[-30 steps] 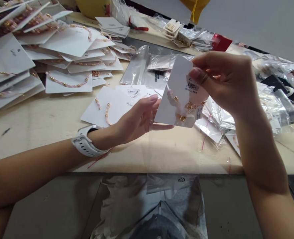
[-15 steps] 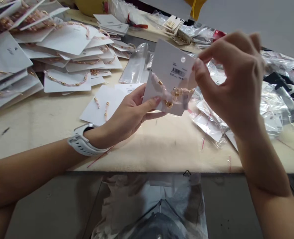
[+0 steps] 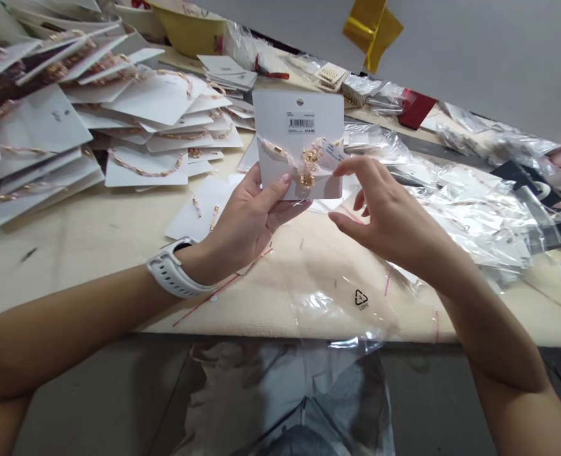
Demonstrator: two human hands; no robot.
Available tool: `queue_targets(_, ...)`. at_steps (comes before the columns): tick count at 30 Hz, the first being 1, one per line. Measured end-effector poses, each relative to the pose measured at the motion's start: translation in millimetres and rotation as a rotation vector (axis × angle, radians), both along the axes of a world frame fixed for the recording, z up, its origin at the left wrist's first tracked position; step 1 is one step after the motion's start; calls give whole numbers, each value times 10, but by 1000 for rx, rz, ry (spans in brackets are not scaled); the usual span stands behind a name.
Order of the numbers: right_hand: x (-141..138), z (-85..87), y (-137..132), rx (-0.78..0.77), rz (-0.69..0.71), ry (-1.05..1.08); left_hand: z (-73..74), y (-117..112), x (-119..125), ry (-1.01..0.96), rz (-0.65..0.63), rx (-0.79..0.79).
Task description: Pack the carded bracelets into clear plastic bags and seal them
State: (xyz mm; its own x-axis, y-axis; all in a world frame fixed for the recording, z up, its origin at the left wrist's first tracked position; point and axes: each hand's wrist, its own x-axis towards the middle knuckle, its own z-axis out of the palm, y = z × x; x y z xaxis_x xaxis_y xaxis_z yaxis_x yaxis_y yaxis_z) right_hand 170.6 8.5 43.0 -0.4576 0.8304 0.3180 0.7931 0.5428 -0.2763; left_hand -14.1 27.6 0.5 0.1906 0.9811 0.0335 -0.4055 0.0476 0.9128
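Note:
My left hand [image 3: 254, 212], wearing a white watch [image 3: 173, 269] on its wrist, grips a white jewelry card [image 3: 274, 114] by its lower left part, thumb in front. The card stands upright, its barcode facing me. Fixed across it is a pink and gold beaded bracelet [image 3: 280, 152], its ends gathered at the middle, with a small tag [image 3: 333, 152] at the right. My right hand [image 3: 380, 202] is at the card's lower right edge, thumb and index finger apart. Its index fingertip is at or just touching that edge.
Stacked cards with beaded bracelets [image 3: 147, 161] fill the left side. Another card [image 3: 204, 206] lies beside my left hand. Clear plastic bags [image 3: 480, 215] with cards are heaped at right. A clear bag marked LDPE [image 3: 322, 310] hangs over the table's front edge. A yellow bowl [image 3: 192, 31] stands behind.
The jewelry card has turned from tilted to upright and squarely facing me. My right hand has come down from the card's upper right, and its thumb and index finger have parted.

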Motion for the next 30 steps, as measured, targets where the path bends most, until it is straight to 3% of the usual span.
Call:
queue_targets(7, 10, -48, 181, -219, 38, 282, 43, -1, -21, -86, -15, -39)
queue_targets(13, 19, -88, 322, -488, 163, 493, 51, 34, 4, -159, 44, -63)
queue_targets(17, 42, -184, 402, -580, 209, 569, 29, 53, 20, -189, 57, -90)
queue_targets(20, 59, -263, 466, -535, 168, 594, 26, 50, 24, -228, 55, -113)
queue_targets(25, 41, -369, 517, -295, 55, 595, 42, 38, 20, -238, 31, -118)
queue_targets(30, -3, -498, 499, -210, 244, 518, 49, 31, 14, -251, 16, -89)
